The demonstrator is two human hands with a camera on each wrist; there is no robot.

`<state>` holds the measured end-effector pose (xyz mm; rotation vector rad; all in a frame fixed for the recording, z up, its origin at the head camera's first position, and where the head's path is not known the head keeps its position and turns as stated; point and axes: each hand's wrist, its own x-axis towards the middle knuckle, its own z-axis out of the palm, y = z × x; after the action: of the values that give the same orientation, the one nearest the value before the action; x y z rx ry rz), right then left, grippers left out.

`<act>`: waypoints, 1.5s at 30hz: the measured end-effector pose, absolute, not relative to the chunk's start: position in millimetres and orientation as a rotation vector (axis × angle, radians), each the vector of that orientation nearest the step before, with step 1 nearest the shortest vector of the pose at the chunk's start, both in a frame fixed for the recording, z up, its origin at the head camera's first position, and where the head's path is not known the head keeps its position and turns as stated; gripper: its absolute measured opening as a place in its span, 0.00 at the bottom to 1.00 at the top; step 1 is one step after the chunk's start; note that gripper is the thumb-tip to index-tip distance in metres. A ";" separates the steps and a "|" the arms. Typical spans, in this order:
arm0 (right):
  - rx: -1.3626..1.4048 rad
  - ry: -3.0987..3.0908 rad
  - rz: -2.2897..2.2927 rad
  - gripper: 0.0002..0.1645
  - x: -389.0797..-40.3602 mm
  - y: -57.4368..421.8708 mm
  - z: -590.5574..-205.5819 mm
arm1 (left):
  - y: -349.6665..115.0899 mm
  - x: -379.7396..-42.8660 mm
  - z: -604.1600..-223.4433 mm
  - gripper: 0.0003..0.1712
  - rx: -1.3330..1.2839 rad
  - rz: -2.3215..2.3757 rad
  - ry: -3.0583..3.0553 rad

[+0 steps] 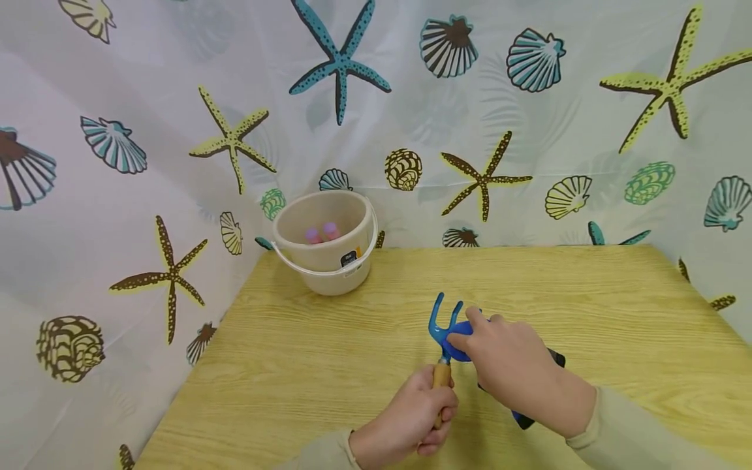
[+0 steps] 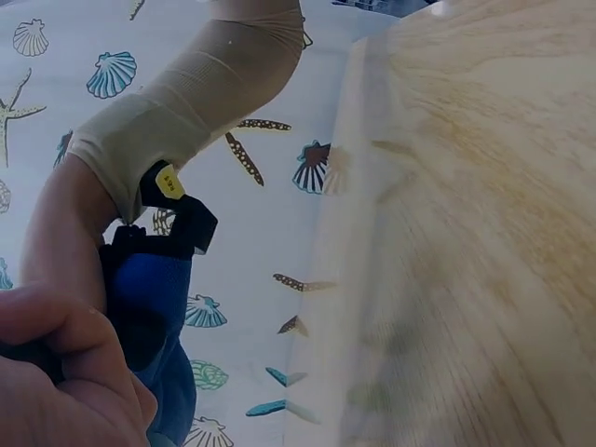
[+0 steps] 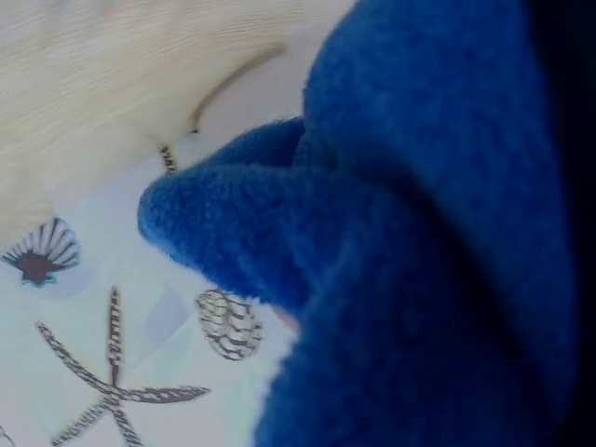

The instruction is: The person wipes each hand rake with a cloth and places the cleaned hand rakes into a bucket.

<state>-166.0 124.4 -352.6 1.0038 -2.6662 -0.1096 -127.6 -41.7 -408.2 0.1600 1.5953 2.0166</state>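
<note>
In the head view, my left hand [image 1: 411, 414] grips the wooden handle of a small garden hand fork [image 1: 442, 375], its blue tines pointing away from me. My right hand [image 1: 511, 356] holds a fuzzy blue cloth [image 1: 461, 341] against the fork's head, with the thumb and fingers around it. Part of the tines is hidden behind the cloth and fingers. Folds of the blue cloth [image 3: 372, 251] fill much of the right wrist view. In the left wrist view, the left hand's curled fingers [image 2: 84, 363] show beside the hanging cloth [image 2: 154, 298].
A cream bucket [image 1: 323, 258] with a white handle stands at the back left of the wood-grain table [image 1: 282, 365]. Two pink bottles with purple caps [image 1: 322, 232] are inside it. A curtain printed with starfish and shells [image 1: 376, 150] surrounds the table's back and sides.
</note>
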 end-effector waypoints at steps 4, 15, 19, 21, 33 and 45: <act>0.942 -2.652 -0.136 0.22 -173.0 126.6 -362.0 | -41.5 -126.5 -410.1 0.09 0.138 2.021 1.594; 0.985 -2.706 0.013 0.29 -164.6 128.1 -357.5 | -43.3 -131.7 -409.9 0.11 0.119 2.063 1.543; 0.933 -2.700 0.051 0.28 -168.0 137.2 -362.3 | -44.7 -131.7 -406.6 0.11 0.130 2.076 1.478; 0.903 -2.685 0.049 0.28 -172.9 144.1 -367.8 | -45.8 -131.3 -405.3 0.11 0.142 2.080 1.456; 0.834 -2.533 -0.023 0.36 -198.6 164.3 -388.1 | -48.1 -131.2 -401.6 0.11 0.142 2.083 1.430; 0.752 -2.481 0.126 0.33 -202.2 172.8 -365.2 | -49.2 -142.1 -403.7 0.17 0.103 2.026 1.688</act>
<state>-202.2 172.8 -365.2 0.7520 -2.4810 0.1264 -142.1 -49.2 -403.7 0.1027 1.6876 2.0259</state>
